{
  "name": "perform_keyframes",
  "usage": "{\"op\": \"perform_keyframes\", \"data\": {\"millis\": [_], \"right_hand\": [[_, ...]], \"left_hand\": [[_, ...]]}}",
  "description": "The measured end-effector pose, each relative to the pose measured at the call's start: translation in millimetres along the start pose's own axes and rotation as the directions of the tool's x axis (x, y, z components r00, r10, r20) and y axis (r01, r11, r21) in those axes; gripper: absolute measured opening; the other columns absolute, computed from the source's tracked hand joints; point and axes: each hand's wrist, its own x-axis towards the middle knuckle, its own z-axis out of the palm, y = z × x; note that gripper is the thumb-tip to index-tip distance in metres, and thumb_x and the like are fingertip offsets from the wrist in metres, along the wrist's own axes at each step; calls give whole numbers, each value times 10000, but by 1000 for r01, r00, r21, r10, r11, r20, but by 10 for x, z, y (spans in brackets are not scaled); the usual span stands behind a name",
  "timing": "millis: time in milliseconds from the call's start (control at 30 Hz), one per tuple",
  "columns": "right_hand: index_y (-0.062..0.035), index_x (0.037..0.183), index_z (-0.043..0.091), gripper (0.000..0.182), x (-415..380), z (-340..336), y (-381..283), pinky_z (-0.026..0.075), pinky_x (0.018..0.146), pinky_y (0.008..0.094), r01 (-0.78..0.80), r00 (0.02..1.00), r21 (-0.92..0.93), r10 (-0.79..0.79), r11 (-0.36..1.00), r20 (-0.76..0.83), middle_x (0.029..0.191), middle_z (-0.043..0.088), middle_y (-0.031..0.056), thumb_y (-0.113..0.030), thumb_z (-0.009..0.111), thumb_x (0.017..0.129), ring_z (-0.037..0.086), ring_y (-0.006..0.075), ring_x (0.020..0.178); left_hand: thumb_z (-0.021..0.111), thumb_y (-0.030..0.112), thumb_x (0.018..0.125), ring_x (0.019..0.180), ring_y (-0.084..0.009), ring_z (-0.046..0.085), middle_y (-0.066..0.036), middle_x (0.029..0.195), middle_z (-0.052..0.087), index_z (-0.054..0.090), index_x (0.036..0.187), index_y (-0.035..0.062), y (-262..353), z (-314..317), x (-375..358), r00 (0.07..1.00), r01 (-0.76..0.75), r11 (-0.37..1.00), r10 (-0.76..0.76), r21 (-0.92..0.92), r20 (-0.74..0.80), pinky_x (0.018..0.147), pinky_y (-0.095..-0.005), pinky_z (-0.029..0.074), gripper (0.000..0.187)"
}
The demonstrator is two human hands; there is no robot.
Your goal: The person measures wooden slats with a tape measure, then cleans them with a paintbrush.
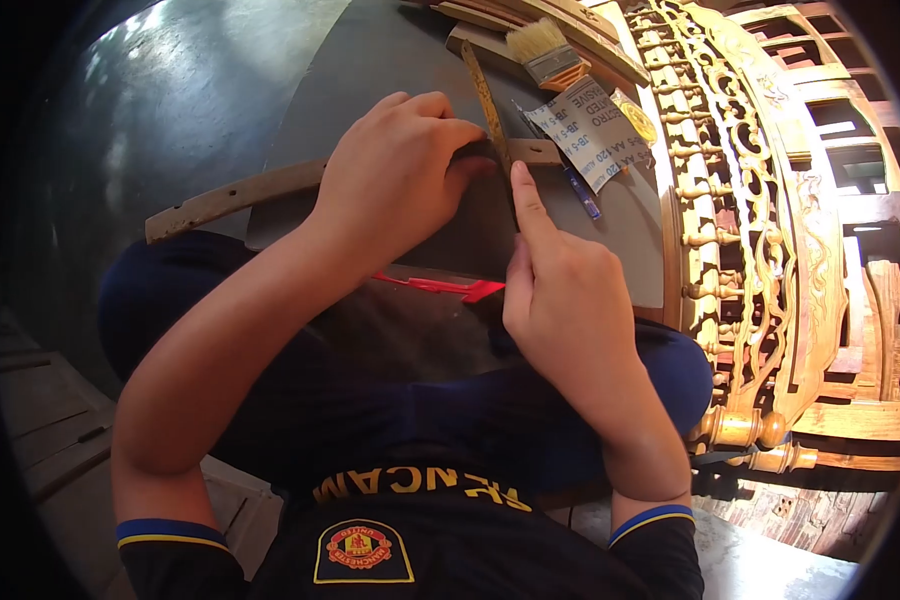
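Observation:
My left hand [395, 165] is closed around a curved wooden strip [235, 203], which lies across the grey board in front of me. The strip's far end shows to the right of the fingers and has a small dark hole. In my right hand [570, 290] is a long narrow file [485, 95] with a worn, yellowish-brown surface. My right index finger lies stretched along the file, and the palm hides its handle end. The file crosses the strip just beside my left fingertips; whether the two touch is hard to see.
Sandpaper [595, 135], a blue pen-like object [582, 193] and a paintbrush [545, 55] lie to the right on the grey board [360, 70]. Wooden pieces [570, 25] lie at the back. A red object [450, 288] is near my lap. Carved wooden furniture [760, 230] stands at the right.

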Motion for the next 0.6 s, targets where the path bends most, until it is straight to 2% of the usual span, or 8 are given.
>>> {"op": "perform_keyframes", "data": {"millis": [267,367,467,567,600], "right_hand": [[67,1601,438,728,17,-46,-71,537,619,503,-7,1000,-66,9,998,20,712,645,192,-5,631,903,682,383,643],[-65,1579,549,647,-109,-46,-177,480,599,489,-68,996,22,69,997,-51,712,629,253,28,613,942,655,439,626],[-54,1558,574,622,-229,-3,-226,479,581,475,-104,991,29,106,994,-83,700,632,256,36,606,943,655,433,605],[-46,1551,579,613,-198,-8,-211,478,580,478,-59,993,66,66,996,-99,677,622,256,28,610,943,651,426,591],[-16,1565,544,628,-188,-33,-227,489,588,482,-52,997,35,54,998,-62,685,628,230,22,607,941,662,409,603]], "left_hand": [[810,223,902,933,-297,651,-55,930,685,840,1074,96,4,17,-26,999,33,997,-35,65,32,828,-426,552,216],[809,237,909,935,-297,649,-58,927,684,844,1053,99,3,12,-25,998,42,998,-45,53,41,827,-426,554,203],[806,242,914,935,-297,648,-65,924,681,845,1023,98,-4,40,-41,999,50,999,-51,7,15,827,-428,557,185],[805,239,915,934,-299,648,-68,922,680,841,1004,93,-21,34,-57,999,50,999,-51,12,5,828,-431,559,175],[804,237,915,934,-300,648,-69,922,680,840,1000,92,-9,40,-51,999,43,999,-43,17,11,829,-432,559,173]]}}
